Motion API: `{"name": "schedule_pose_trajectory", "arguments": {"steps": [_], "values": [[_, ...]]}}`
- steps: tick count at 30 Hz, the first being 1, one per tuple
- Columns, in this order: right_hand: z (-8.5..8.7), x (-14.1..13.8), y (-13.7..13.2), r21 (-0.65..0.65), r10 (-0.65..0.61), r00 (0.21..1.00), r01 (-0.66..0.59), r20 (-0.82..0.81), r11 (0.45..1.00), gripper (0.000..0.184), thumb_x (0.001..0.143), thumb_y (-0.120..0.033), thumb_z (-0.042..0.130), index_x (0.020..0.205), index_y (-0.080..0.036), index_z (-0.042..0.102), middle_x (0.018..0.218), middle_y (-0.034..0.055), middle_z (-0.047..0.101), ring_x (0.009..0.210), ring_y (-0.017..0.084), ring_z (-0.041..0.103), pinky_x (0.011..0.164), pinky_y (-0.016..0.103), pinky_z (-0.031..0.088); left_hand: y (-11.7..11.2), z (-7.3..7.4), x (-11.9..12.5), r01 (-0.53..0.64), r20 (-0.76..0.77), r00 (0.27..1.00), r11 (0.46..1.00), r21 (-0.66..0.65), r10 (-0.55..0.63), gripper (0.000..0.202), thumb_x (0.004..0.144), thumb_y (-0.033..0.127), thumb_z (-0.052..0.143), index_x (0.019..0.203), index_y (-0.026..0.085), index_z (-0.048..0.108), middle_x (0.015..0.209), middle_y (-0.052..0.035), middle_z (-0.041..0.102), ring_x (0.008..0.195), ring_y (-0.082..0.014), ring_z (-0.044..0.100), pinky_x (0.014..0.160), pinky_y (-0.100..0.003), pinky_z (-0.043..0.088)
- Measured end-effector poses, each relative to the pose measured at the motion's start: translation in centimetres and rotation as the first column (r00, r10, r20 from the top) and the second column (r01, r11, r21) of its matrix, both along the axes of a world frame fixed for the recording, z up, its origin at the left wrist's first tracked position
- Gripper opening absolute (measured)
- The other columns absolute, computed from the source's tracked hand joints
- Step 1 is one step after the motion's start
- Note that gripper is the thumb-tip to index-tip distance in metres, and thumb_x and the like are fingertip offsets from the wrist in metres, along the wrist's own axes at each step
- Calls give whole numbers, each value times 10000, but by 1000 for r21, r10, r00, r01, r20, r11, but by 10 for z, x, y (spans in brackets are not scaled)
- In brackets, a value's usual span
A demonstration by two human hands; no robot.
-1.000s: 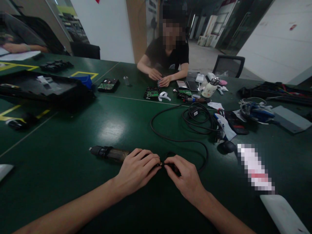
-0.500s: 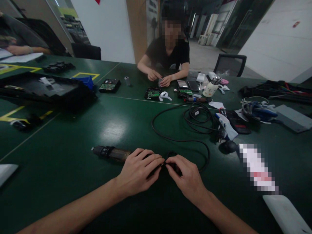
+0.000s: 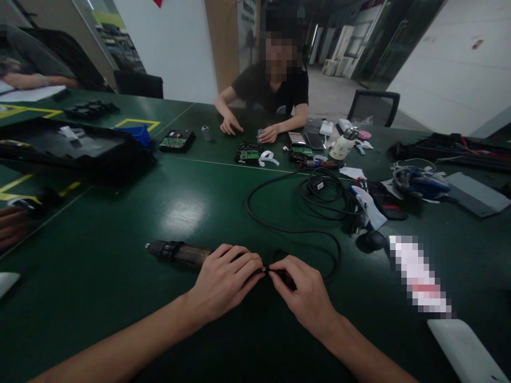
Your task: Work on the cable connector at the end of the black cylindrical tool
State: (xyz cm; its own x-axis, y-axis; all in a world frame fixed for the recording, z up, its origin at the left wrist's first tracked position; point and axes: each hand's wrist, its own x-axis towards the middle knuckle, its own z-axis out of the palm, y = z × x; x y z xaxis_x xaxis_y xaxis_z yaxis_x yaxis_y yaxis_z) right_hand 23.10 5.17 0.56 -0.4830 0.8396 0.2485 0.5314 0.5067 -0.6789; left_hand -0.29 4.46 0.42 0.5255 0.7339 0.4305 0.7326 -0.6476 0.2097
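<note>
A long dark cylindrical tool point(image 3: 175, 251) lies on the green table point(image 3: 120, 287) near its front edge. My left hand point(image 3: 225, 279) is curled over the tool's right end, fingers closed on it. My right hand point(image 3: 303, 292) pinches the end of a black cable point(image 3: 295, 231) right where it meets the tool, fingertips touching those of my left hand. The cable loops away to the right and back toward a coil point(image 3: 325, 194) at mid-table.
A person in black point(image 3: 271, 88) sits across the table with circuit boards point(image 3: 249, 153), phones and a white bottle point(image 3: 339, 148). A black case point(image 3: 72, 143) lies at left, tools and cables point(image 3: 419, 183) at right. Another person's hand point(image 3: 11, 226) shows at the left edge.
My hands have stayed put on the tool and cable. The person opposite has moved one hand outward on the table. A hand has appeared at the left edge.
</note>
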Motion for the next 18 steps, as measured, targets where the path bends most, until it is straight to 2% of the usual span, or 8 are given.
{"name": "schedule_pose_trajectory", "arguments": {"steps": [6,11,15,18], "values": [[-1,0,0,5,-5,1000,5,9,1000,80,1012,-201,607,1074,-234,645,979,26,682,894,191,656,757,320,508,0,0,0,39,12,999,999,-11,-39,248,1006,292,596,1249,268,638,1244,19,717,1098,-213,641,902,-412,431],[-1,0,0,16,8,1000,-9,13,1000,84,1015,-198,599,1079,-234,641,986,28,686,889,187,658,752,318,510,1,0,2,-11,15,1000,1000,20,11,165,1011,321,604,1139,243,672,1153,18,742,1037,-201,659,887,-401,439],[1,0,0,20,11,999,-11,30,1000,86,1020,-205,594,1091,-230,635,988,31,682,891,187,653,752,319,512,1,3,1,35,1,999,999,23,-35,236,1005,310,601,1231,274,661,1221,11,726,1078,-212,650,890,-397,445],[3,0,-3,49,-2,997,-2,82,999,92,1025,-209,581,1091,-231,642,1009,41,682,914,201,646,776,342,519,1,3,1,30,-14,999,999,30,-29,205,1014,289,594,1202,278,675,1197,19,733,1060,-205,652,880,-390,442]]}}
